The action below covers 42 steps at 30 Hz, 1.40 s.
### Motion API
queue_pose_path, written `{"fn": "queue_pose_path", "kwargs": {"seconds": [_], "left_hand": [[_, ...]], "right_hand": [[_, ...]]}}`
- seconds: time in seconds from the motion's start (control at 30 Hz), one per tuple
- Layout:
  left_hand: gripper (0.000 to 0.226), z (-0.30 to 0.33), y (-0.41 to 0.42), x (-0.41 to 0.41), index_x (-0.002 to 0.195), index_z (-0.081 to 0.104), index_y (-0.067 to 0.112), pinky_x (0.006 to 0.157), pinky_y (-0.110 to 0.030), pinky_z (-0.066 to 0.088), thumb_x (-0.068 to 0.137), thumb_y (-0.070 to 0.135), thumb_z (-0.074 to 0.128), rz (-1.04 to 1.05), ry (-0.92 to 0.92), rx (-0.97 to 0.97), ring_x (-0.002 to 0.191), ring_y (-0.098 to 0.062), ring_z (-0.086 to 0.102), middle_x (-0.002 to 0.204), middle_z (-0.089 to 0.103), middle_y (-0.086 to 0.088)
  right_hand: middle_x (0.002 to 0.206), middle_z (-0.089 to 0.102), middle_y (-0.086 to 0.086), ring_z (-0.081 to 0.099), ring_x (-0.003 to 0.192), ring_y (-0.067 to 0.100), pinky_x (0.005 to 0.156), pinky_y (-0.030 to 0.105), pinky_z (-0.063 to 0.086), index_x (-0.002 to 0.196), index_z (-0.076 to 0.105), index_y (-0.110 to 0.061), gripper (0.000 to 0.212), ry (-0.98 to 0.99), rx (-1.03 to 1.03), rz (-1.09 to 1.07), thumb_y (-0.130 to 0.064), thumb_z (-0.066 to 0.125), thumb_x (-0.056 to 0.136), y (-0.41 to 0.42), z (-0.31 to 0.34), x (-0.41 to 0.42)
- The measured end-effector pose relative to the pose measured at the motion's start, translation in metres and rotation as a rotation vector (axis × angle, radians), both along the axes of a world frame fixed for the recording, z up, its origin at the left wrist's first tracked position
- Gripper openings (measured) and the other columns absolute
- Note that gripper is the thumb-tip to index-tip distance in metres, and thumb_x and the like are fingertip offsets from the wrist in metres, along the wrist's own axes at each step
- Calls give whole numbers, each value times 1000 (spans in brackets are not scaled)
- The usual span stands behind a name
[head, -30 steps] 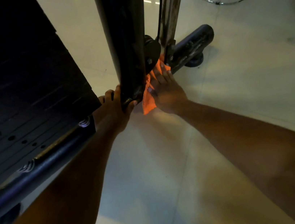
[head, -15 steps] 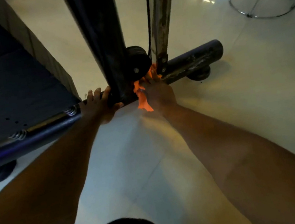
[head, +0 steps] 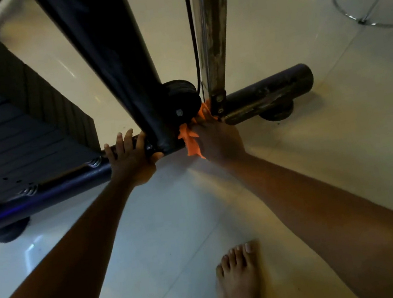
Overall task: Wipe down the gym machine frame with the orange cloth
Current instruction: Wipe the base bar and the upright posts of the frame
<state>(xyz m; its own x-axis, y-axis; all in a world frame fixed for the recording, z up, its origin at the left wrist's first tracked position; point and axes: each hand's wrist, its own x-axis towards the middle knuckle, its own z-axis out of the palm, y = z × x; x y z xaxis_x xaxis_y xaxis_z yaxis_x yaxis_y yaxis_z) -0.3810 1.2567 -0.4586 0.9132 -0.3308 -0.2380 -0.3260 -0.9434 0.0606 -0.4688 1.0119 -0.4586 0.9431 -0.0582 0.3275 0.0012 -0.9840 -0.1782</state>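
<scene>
1. Since the base tube [head: 266, 96] of the frame lies along the floor [head: 293, 160], take it as the landmark: a dark post [head: 110, 47] and a tarnished chrome post [head: 212, 33] rise from its middle, and the weight stack [head: 10, 124] stands over its left stretch.
2. The left hand [head: 131, 158] grips the tube just left of the dark post, fingers over the top and thumb under, seemingly as a brace.
3. The right hand [head: 216, 138] presses the cloth [head: 190, 139] against the tube between the two posts; whether its fingers curl round the cloth I cannot tell.
4. The step in hand looks like wiping the joint at the post feet. Next, I judge, the cloth must slide right along the scuffed tube, or up the chrome post.
5. No brand, label or writing can be read anywhere.
</scene>
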Motion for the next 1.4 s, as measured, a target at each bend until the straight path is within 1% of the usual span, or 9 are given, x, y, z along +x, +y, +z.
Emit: {"fn": "queue_pose_path", "kwargs": {"seconds": [0.07,0.13,0.27,0.4,0.6,0.9,1.07,1.2,1.4], "left_hand": [[84,-5,-5,0,169,18,28,129,-69,-5,103,63,56,21,-14,5,166,-36,-6,180,2,-11],[85,-10,-11,-5,169,19,23,128,-71,-4,103,58,59,50,-44,-14,165,-39,-7,179,3,-13],[79,-30,-24,-37,167,24,12,129,-70,3,105,47,57,95,-258,-168,165,-41,1,177,15,-15],[79,-39,-43,-62,170,18,7,131,-65,7,109,45,51,195,-319,-329,166,-35,5,179,16,-14],[59,-31,-80,-122,153,44,3,119,-59,35,110,42,52,189,-411,-435,143,-40,45,154,47,-22],[34,-2,-152,-83,144,52,16,105,-37,50,110,25,54,-152,-236,-717,124,-22,58,138,59,-9],[27,-3,-174,-61,121,61,11,101,-39,46,99,7,47,-29,-208,-678,114,-34,62,118,66,-12],[55,-12,-161,-60,146,50,14,121,-53,37,94,-3,51,-79,-238,-557,137,-33,54,143,61,-12],[78,-12,-151,-58,170,25,16,134,-47,20,100,-2,55,-94,-160,-488,162,-27,25,175,30,-8]], "right_hand": [[164,52,6,44,156,34,112,60,49,155,56,-23,55,55,16,60,-30,67,102,-1,-14,-3],[168,49,6,38,159,33,117,64,46,159,52,-23,61,94,37,70,-20,70,100,-4,-19,-3],[146,69,5,66,134,33,96,54,63,137,73,-24,50,115,129,177,-15,79,89,-19,-1,-10],[137,74,7,73,113,38,87,45,59,139,74,-29,53,146,264,207,-48,47,97,-42,16,-40],[124,77,14,73,112,39,92,44,56,140,72,-17,53,64,414,-1,-46,53,101,-92,0,-78],[136,74,15,68,119,35,97,41,52,148,66,-16,43,-77,345,-107,-31,65,107,-139,30,-69],[173,35,17,23,163,44,127,63,29,167,39,-18,68,111,132,-48,-56,28,112,-117,-3,-25],[180,16,17,7,166,48,129,69,14,174,23,-19,64,-41,-83,-79,-50,23,118,-113,-58,-20],[176,24,23,8,164,54,129,69,18,167,37,-7,61,-182,204,-167,-43,31,118,-74,-66,-7]]}}
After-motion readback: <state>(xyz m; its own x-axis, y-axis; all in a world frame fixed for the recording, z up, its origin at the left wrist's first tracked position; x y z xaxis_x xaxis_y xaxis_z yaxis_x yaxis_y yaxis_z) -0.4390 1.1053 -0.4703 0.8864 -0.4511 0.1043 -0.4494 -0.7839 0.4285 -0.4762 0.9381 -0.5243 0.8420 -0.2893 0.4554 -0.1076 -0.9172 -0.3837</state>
